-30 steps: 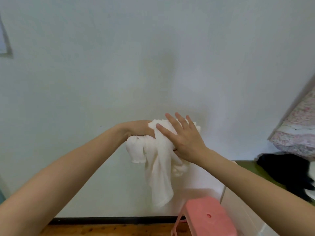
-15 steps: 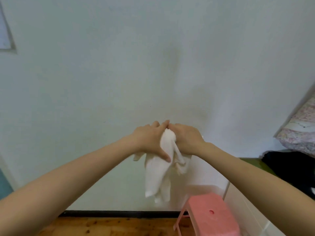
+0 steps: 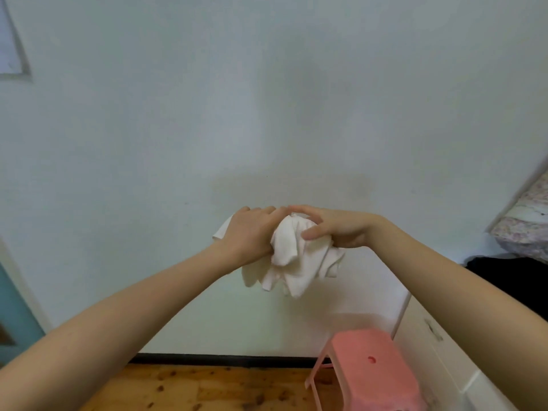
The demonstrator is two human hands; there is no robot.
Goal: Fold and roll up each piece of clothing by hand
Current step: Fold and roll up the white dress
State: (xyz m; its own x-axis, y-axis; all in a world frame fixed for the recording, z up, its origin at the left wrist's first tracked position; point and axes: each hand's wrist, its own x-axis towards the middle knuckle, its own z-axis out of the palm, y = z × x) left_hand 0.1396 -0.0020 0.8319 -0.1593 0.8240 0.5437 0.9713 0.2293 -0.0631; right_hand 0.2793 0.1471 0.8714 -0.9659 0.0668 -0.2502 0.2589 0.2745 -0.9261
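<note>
— What fills most of the view?
— A plain pale wall (image 3: 267, 99), evenly lit, with soft shadows near its middle. At the far left edge, high up, hangs the corner of a pale sheet or frame (image 3: 10, 46); too little shows to tell which.

— And lower down?
— A black skirting board (image 3: 222, 358) runs along the wall's foot, above a wooden floor (image 3: 192, 390) with dark knots. A pink plastic stool (image 3: 373, 372) stands near right on that floor, just beside a white cabinet (image 3: 439, 351).

— Anything at the edges?
— A teal panel (image 3: 14, 310) at the left edge. At right, flowered bedding (image 3: 525, 221) above a dark cloth (image 3: 510, 274).
</note>
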